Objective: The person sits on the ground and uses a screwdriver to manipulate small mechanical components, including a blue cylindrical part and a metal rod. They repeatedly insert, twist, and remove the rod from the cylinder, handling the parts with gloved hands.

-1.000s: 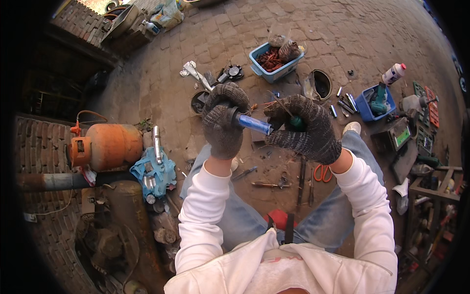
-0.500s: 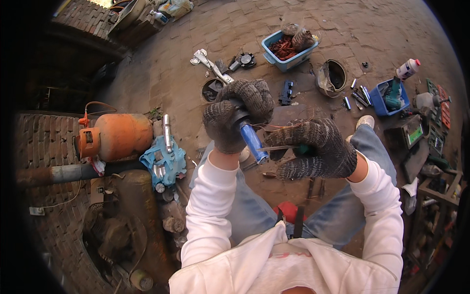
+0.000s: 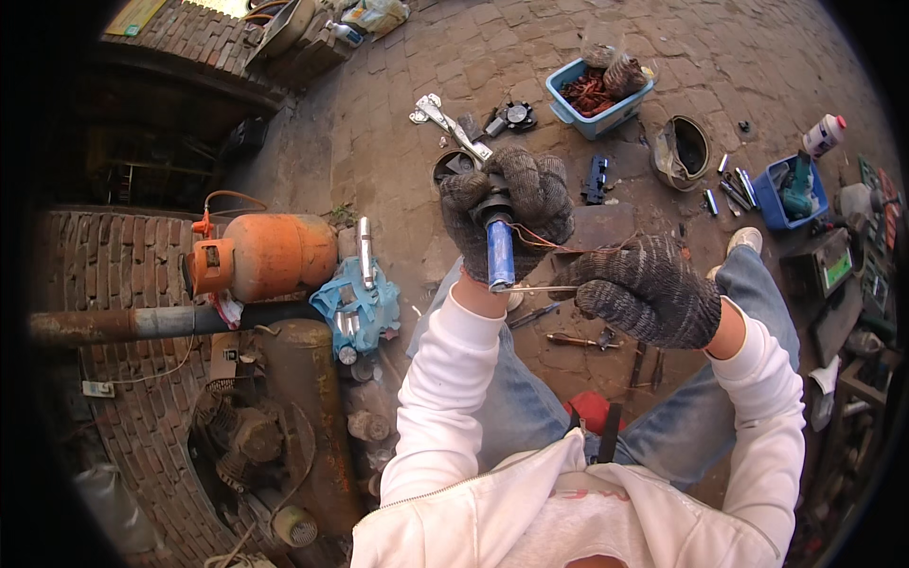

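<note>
My gloved left hand (image 3: 509, 201) is wrapped round the dark end of a blue cylinder (image 3: 500, 254), which points down toward me. Thin reddish wires (image 3: 536, 240) run from beside the cylinder toward my other glove. My gloved right hand (image 3: 649, 292) is closed on a slim metal tool that looks like a screwdriver (image 3: 540, 289); its handle is hidden in the fingers. The shaft's tip meets the cylinder's lower end or lies just in front of it; I cannot tell which. Beneath my hands, a wooden-handled tool (image 3: 573, 339) and a dark slender tool (image 3: 535, 314) lie on the ground.
At left are an orange gas cylinder (image 3: 281, 256), a light-blue bag (image 3: 358, 308) with silver tubes, and a rusty compressor (image 3: 256, 435). Ahead stand a blue tub (image 3: 597, 123) of reddish scrap and a round can (image 3: 670, 170). A blue box (image 3: 781, 213) holds a green power tool.
The blue cylinder has swung from slanting to nearly straight down. The screwdriver-like tool's shaft has shifted to its lower end. The whole view has turned, so the surroundings sit further right.
</note>
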{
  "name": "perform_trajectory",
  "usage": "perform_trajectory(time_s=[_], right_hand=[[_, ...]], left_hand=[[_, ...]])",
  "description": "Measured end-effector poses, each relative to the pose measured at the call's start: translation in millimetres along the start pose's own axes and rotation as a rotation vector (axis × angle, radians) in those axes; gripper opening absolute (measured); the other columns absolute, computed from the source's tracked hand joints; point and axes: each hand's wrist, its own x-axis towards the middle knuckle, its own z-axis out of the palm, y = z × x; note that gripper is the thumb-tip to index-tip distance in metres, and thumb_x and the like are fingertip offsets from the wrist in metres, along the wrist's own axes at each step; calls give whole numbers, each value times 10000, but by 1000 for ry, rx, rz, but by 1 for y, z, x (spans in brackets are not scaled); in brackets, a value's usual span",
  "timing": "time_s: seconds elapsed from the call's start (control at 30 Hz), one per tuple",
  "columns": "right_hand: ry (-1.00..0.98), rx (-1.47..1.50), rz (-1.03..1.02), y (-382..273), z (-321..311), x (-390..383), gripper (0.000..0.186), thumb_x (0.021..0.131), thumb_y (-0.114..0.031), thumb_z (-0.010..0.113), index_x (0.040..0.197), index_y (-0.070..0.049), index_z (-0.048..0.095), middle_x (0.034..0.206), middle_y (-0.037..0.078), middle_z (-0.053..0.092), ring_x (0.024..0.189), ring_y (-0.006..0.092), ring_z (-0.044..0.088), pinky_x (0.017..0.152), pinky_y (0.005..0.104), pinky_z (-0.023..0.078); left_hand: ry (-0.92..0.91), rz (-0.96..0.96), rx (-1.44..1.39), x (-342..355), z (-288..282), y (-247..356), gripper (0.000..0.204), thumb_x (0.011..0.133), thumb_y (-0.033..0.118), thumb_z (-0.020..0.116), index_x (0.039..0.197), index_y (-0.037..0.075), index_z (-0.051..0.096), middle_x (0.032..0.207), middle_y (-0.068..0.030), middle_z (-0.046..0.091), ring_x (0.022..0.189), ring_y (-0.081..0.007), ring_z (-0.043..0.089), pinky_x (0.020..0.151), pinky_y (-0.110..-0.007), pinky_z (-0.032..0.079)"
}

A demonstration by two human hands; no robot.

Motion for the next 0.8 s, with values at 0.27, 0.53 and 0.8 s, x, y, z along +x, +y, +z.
perform_trajectory(time_s=[0.27, 0.53, 0.8], right_hand=[[-57, -41, 29, 0, -3, 0, 475, 751, -217, 634, 1167, -5, 546, 891, 209, 613, 797, 369, 592, 721, 410, 466], [18, 119, 40, 0, 1, 0, 245, 904, -222, 496, 925, -28, 644, 652, 125, 579, 596, 259, 577, 571, 349, 449], [5, -156, -75, 5, -2, -2, 239, 879, -223, 517, 956, -45, 656, 780, 141, 607, 684, 271, 595, 630, 348, 465]], left_hand=[[-32, -9, 67, 3, -2, 2, 418, 807, 456, 478, 702, 54, 434, 692, -59, 367, 572, -168, 356, 480, -311, 299], [-5, -3, 64, 4, -10, 3, 413, 809, 468, 471, 730, 64, 462, 718, -61, 403, 619, -191, 394, 521, -325, 342], [7, 27, 408, 1, -13, 32, 450, 779, 415, 513, 760, -34, 517, 718, -112, 476, 678, -218, 450, 556, -329, 379]])
